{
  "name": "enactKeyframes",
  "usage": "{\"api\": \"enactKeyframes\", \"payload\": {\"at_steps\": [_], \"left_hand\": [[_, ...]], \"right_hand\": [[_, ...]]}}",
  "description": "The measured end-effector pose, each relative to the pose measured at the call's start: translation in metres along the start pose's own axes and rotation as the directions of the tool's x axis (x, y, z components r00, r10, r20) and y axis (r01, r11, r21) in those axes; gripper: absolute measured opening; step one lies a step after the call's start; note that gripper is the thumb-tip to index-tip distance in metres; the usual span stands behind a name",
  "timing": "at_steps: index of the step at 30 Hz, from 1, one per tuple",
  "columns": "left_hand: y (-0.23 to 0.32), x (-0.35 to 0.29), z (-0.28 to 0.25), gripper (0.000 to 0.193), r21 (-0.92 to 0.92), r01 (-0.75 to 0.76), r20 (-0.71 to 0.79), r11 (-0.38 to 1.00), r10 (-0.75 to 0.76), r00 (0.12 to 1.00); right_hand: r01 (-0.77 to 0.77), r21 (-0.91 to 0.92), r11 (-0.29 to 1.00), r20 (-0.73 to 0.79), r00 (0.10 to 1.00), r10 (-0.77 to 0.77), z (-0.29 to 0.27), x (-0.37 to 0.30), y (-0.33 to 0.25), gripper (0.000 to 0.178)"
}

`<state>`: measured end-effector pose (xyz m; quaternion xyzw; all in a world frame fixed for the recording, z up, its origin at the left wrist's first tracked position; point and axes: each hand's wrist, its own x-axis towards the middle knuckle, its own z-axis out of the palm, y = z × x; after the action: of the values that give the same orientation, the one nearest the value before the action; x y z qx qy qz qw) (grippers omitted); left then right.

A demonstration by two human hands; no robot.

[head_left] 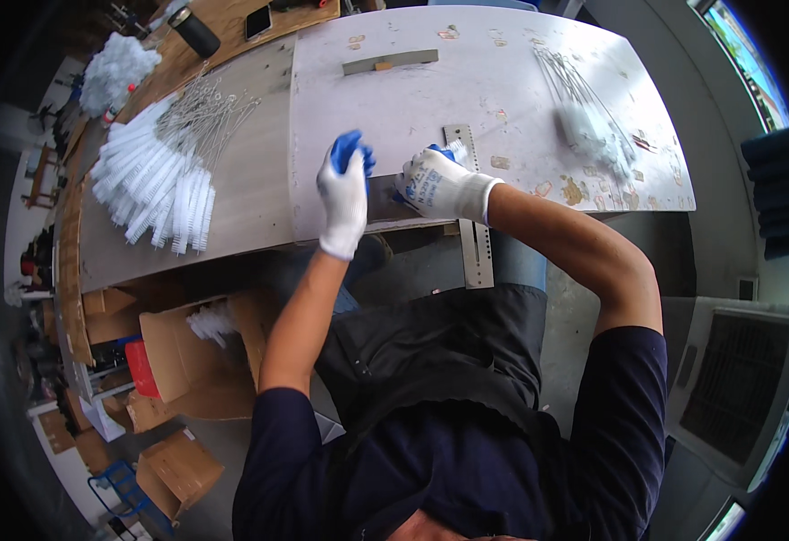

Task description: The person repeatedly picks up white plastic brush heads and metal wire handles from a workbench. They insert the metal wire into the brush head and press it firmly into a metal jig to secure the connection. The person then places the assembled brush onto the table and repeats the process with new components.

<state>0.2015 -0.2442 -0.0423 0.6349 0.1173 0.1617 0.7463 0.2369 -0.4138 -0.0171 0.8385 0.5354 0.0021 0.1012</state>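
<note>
Both hands wear white gloves with blue palms. My left hand (345, 191) is raised over the table's near edge, its fingers loosely bent and apart, with nothing visible in it. To its right, my right hand (444, 185) is closed, and a short tuft of white bristles (457, 150) shows beyond its fingers, seemingly from a wire brush; the rest is hidden by the glove. Right by that hand, a perforated metal strip (477, 252) crosses the table edge and sticks out toward me. A grey bar (391, 62) lies farther back on the table.
A fanned pile of white bristle brushes (155, 176) with wire stems lies at the left. More wire-stemmed brushes (593, 135) rest at the right. White fluffy material (119, 72), a dark bottle (194, 33) and a phone (257, 22) are at the far left. Below stands an open cardboard box (201, 361).
</note>
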Motion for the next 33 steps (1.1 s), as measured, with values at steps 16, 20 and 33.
{"api": "enactKeyframes", "payload": {"at_steps": [16, 20, 33], "left_hand": [[-0.04, -0.145, 0.04, 0.032, -0.621, 0.699, 0.48, 0.355, -0.533, 0.697], [-0.049, -0.136, -0.009, 0.031, -0.494, 0.712, 0.41, 0.5, -0.588, 0.697], [-0.007, -0.062, -0.096, 0.016, 0.322, 0.312, 0.483, 0.894, -0.439, 0.758]], "right_hand": [[-0.612, 0.432, 0.663, 0.174, 0.777, 0.605, -0.016, 0.0, -0.06, 0.047], [-0.636, 0.505, 0.584, 0.366, 0.77, 0.522, -0.041, 0.007, -0.051, 0.055], [-0.091, 0.249, 0.964, 0.088, 0.994, 0.071, 0.015, 0.001, 0.007, 0.053]]}}
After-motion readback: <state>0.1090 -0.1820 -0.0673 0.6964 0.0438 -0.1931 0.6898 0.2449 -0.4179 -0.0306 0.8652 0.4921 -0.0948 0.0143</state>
